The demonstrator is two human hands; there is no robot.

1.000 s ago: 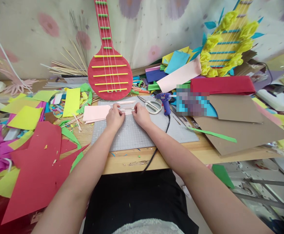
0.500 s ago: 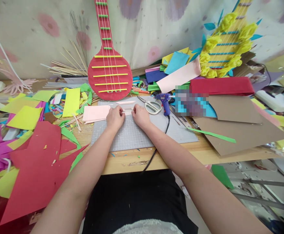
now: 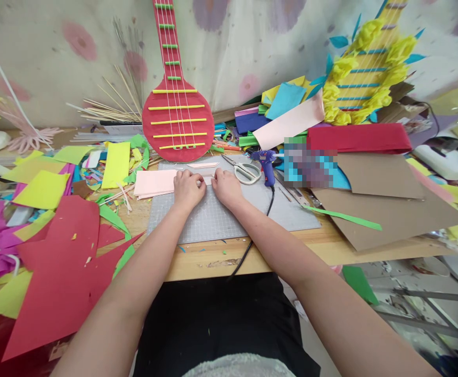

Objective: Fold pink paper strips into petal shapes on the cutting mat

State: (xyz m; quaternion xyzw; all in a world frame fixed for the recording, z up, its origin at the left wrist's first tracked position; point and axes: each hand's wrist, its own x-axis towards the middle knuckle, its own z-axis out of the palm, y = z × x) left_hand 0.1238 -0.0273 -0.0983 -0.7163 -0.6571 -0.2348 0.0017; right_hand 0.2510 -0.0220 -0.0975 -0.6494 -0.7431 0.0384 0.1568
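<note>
Over the grey cutting mat [image 3: 209, 225], both hands meet at a small pale pink paper strip [image 3: 208, 180]. My left hand [image 3: 189, 188] is closed, its thumb and fingers pinching the strip's left end. At the other end my right hand [image 3: 227, 187] pinches too, fingers curled together. Much of the strip is hidden by the fingers. Folded pale pink paper [image 3: 155, 183] lies against the left hand's outer side. Just beyond the hands is a narrow pink paper piece [image 3: 203, 165]. White-handled scissors [image 3: 246, 173] lie right of the right hand.
A blue glue gun [image 3: 267, 165] stands by the scissors, its black cord [image 3: 252, 241] crossing the mat. A red paper banjo-like instrument [image 3: 178, 123] leans behind. Brown cardboard [image 3: 386, 214] lies at right, a large red sheet [image 3: 62, 262] at left, and a yellow flowered instrument [image 3: 356, 84] behind.
My left hand has shifted slightly right, closer to the right hand, and its fingers have turned over the strip. My right hand has barely moved.
</note>
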